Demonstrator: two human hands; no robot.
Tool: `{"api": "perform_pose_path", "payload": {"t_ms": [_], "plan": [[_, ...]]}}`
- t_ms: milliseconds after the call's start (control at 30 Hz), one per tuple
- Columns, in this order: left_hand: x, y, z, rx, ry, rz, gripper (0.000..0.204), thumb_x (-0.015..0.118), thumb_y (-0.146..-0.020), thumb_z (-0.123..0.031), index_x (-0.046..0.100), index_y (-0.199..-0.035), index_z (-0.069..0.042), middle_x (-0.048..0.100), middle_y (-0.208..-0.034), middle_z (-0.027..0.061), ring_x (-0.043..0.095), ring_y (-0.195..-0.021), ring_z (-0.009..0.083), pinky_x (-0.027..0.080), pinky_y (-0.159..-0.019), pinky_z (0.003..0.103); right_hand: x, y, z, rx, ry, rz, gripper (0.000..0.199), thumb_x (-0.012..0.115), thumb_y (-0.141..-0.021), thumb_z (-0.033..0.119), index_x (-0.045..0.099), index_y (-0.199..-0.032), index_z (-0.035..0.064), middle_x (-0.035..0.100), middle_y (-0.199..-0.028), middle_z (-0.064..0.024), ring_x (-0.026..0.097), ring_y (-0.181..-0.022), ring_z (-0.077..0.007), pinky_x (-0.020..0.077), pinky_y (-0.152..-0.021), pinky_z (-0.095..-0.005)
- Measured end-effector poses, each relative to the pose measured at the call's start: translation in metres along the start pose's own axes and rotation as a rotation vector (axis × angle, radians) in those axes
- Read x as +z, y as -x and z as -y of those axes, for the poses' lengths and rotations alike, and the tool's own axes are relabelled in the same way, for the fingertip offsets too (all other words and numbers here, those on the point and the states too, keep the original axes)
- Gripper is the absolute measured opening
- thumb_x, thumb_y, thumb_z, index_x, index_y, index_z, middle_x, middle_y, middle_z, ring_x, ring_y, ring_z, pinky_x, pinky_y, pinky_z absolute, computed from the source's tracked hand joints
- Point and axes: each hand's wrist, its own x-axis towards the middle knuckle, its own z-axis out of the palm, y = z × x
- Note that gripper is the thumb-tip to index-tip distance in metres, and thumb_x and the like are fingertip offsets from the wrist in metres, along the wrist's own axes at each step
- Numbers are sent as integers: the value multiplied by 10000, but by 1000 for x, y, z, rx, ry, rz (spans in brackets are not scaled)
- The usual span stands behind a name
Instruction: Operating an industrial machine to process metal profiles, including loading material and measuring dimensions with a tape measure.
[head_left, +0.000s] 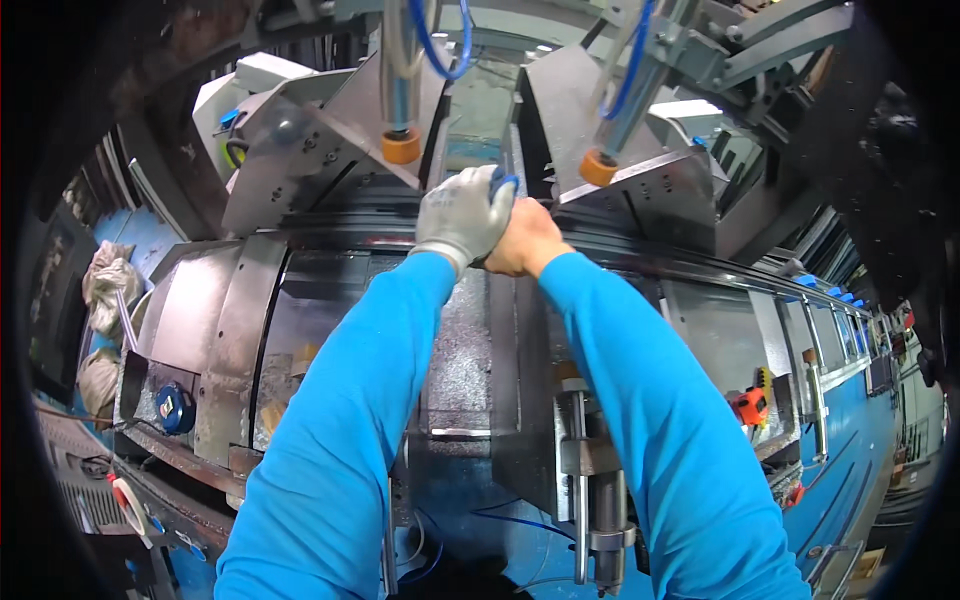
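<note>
Hands, two, meeting and touching at mid-scene: a left hand (465, 215) in a pale grey knitted glove, fingers curled, apparently closed on a small dark-blue piece (505, 182); a bare right hand (522, 240) just beside it, bent, its fingers mostly hidden, so what it grips cannot be told.

Blue piece, one: at the far edge of the joined hands, by the left thumb; kind unclear, possibly soft and light, likely best pinched between thumb and forefinger.

Long dark bars (690, 268), count unclear: running left to right by the hands; probably stiff, smooth and somewhat slippery, best held around the edges.

Orange cylindrical pads (401, 146), two: beyond the hands, one left, one right, each ending a metal rod.

Round dark-blue object (175, 408), one: near left, in a metal tray.

Orange-red hand-sized case (750, 405), one: near right.

Pale cloth bundles (110, 280), two: far left.
</note>
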Motion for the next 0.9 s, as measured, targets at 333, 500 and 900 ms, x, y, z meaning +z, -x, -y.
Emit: {"api": "perform_pose_path", "payload": {"t_ms": [333, 500, 900], "plan": [[-10, 6, 9, 1, -233, 137, 348, 593, -959, -390, 727, -1079, -92, 760, -1001, 124, 725, -865, 344, 571, -776, 435, -114, 271, -68, -169, -109, -550, 497, 818, -762, 220, 687, -1213, 57, 694, -1225, -83, 589, -1224, -326, 475, -1051, -438], [10, 4, 14, 179, -323, 14, 317, 598, -946, -372, 737, -1054, -108, 760, -1009, 107, 717, -852, 337, 567, -771, 437, -124, 441, -76, 139, -115, -502, 396, 775, -771, 130, 714, -1155, 53, 717, -1165, -90, 599, -1199, -336, 484, -1044, -437], [34, -22, 51, 421, -447, -114, 419, 574, -983, -356, 661, -1366, -207, 638, -1426, 57, 620, -1259, 257, 477, -1036, 406, -52, 608, 4, 650, -238, -547, 410, 727, -791, 38, 706, -1200, 46, 669, -1195, -107, 600, -1061, -306, 500, -949, -409]]}}
